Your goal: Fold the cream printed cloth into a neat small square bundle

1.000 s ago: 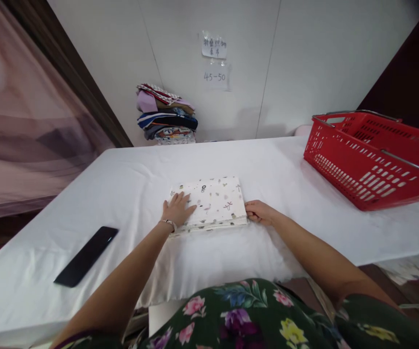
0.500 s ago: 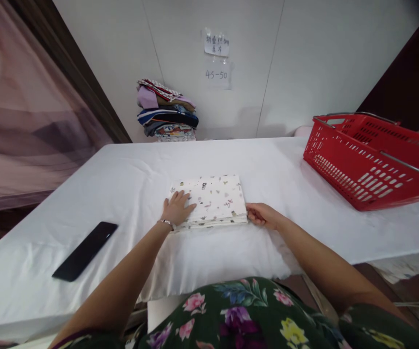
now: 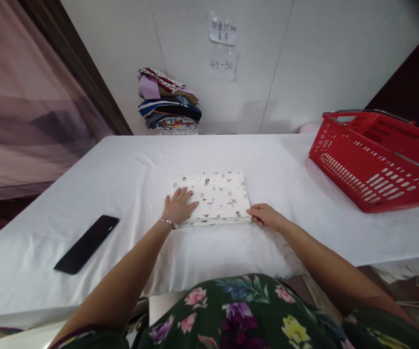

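A folded white cloth (image 3: 218, 196) printed with small plants and figures lies flat on the white-covered table, its stacked layers showing along the near edge. My left hand (image 3: 178, 206) rests with spread fingers on the cloth's left side, a silver bracelet at the wrist. At the near right corner, my right hand (image 3: 264, 215) pinches the edge of the cloth between thumb and fingers; the fingertips are partly hidden.
To the left lies a black phone (image 3: 87, 244). A red plastic basket (image 3: 373, 165) with metal handles stands on the right. Behind the table's far edge rises a pile of folded fabrics (image 3: 169, 104). Two paper notes (image 3: 223, 48) hang on the wall.
The view has tilted and shifted slightly. My right fingers have moved to the cloth's near right corner, and its layers look more even there. My left hand stays on the cloth.
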The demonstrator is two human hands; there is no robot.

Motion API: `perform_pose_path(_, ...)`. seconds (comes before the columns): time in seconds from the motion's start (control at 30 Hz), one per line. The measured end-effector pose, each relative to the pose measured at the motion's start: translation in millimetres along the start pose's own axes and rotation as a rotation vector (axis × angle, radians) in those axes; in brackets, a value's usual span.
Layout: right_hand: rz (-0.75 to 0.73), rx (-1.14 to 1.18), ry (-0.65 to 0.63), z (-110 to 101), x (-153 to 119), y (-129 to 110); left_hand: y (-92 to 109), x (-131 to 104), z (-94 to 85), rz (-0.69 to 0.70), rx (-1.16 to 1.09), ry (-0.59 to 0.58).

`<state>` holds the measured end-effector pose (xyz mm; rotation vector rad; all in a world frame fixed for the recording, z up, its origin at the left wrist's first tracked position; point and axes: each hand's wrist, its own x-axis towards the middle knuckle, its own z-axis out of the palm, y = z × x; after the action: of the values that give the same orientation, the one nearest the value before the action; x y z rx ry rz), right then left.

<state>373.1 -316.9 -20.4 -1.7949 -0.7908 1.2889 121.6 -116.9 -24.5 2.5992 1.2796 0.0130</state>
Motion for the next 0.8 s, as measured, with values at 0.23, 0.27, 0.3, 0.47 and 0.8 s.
perform_pose_path(0.23,-0.092,-0.197,0.134,0,3,3,-1,-6,0.1,0.039,-0.013,0.088)
perform_pose_path(0.27,-0.135,-0.218,0.189,0,2,3,-1,-9,0.6,0.068,-0.017,0.129)
perform_pose_path(0.3,-0.189,-0.223,0.235,0,0,4,-1,-13,1.3,0.109,-0.027,0.174)
perform_pose_path(0.47,-0.498,-0.285,0.268,-3,-12,17,3,-31,4.0,0.446,-0.17,0.333)
perform_pose_path(0.8,-0.647,-0.906,0.147,-11,-20,13,5,-37,8.8,0.61,-0.194,0.313)
